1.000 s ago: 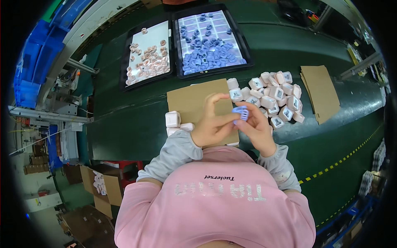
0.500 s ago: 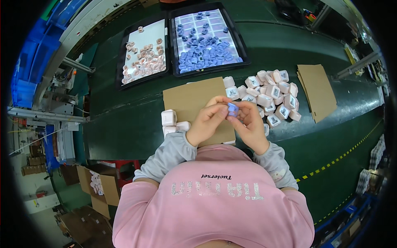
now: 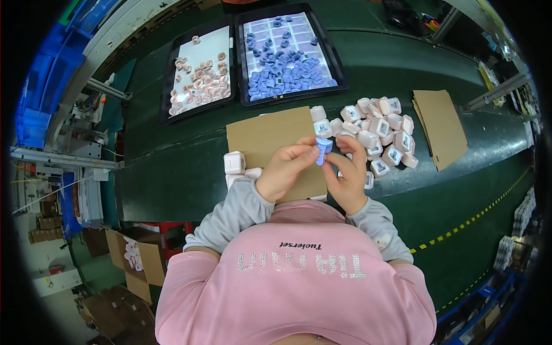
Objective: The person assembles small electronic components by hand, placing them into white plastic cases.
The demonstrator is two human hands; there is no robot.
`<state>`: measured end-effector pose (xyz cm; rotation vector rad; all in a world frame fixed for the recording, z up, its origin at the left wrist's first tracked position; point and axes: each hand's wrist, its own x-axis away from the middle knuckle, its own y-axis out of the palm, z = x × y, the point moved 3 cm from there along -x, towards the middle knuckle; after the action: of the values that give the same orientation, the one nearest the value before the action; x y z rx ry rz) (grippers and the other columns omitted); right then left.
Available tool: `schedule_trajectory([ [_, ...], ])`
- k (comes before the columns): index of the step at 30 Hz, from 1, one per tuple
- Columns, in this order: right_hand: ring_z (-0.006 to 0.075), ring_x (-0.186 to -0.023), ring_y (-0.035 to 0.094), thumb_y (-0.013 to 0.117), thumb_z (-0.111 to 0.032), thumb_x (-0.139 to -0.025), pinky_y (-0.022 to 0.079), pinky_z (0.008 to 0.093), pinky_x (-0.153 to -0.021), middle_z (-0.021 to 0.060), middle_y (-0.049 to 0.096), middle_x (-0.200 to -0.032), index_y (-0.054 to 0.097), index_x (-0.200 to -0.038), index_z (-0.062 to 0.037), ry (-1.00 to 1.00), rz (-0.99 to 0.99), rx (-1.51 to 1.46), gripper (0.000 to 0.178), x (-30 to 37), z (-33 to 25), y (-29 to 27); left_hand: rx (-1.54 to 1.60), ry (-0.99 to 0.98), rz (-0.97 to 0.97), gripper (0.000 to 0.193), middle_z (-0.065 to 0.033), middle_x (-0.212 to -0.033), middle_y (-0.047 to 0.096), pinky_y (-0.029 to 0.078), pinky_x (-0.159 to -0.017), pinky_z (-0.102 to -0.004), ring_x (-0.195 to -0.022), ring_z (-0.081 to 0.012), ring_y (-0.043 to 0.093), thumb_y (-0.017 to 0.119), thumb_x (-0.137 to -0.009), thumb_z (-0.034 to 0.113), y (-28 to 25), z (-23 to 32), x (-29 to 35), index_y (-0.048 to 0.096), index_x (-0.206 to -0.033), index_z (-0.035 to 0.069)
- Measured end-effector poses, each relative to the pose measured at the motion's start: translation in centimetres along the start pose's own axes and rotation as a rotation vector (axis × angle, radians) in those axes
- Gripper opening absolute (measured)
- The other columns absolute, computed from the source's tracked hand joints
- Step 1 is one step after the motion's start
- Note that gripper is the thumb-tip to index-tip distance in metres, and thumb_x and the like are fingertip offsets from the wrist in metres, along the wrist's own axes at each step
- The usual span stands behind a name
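A small blue plastic piece (image 3: 322,150), with a wide top and a narrower lower part, is held up in front of my chest. My left hand (image 3: 286,173) pinches it from the left between thumb and fingers. From the right, my right hand (image 3: 349,179) has its thumb and a finger at the piece's edge, while the forefinger is bent and raised away from it. Fingertips partly cover the piece. Below both hands lies a flat brown cardboard sheet (image 3: 259,135) on the dark green table (image 3: 167,172).
Pale pink boxes (image 3: 379,127) are heaped on the right, beside more cardboard (image 3: 441,129). Other pale boxes (image 3: 234,163) sit left of the sheet. At the back, one black tray (image 3: 339,69) holds blue pieces and another (image 3: 168,95) holds pink ones. An open carton (image 3: 152,259) stands lower left.
The blue piece has been turned and now shows a longer, narrower side. My right forefinger has lifted off it, and the right hand has shifted slightly.
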<state>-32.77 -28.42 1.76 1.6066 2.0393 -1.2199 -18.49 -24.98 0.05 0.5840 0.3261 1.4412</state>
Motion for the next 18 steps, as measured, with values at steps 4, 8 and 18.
schedule_trajectory([
  [4, 0.0257, -0.082, 0.053, 0.067, -0.001, -0.066, 0.041, 0.0339, -0.068, 0.0070, 0.056, -0.094, 0.065, -0.086, -0.0070, -0.209, -0.117, -0.014, 0.021, 0.1, -0.6, 0.4, -0.392, 0.230, 0.273, 0.017, -0.0064, -0.110, 0.047, 0.034, -0.094, -0.0315, -0.106, -0.0181, 0.045, 0.060, -0.088, 0.018, -1.4, 0.2, -0.5, 0.067, -0.088, 0.002],
  [8, 0.0254, -0.074, 0.052, 0.068, 0.003, -0.067, 0.042, 0.0321, -0.068, 0.0092, 0.054, -0.091, 0.063, -0.085, -0.0033, -0.196, -0.208, -0.146, 0.020, 0.1, -0.2, 0.9, -0.930, 0.537, 0.301, 0.010, -0.0104, -0.106, 0.046, 0.034, -0.093, -0.0363, -0.107, -0.0261, 0.043, 0.066, -0.082, 0.017, -1.2, 0.5, -0.2, 0.067, -0.084, 0.008],
  [18, 0.0097, -0.073, 0.052, 0.061, -0.002, -0.085, 0.042, 0.0208, -0.066, 0.0052, 0.057, -0.086, 0.055, -0.088, 0.0004, 0.488, -0.032, -0.701, 0.007, 1.6, 1.5, 1.8, -1.216, 0.831, 0.099, 0.016, -0.0101, -0.111, 0.048, 0.033, -0.093, -0.0422, -0.110, -0.0326, 0.043, 0.070, -0.072, 0.011, -0.9, 1.8, -0.3, 0.066, -0.087, 0.011],
])
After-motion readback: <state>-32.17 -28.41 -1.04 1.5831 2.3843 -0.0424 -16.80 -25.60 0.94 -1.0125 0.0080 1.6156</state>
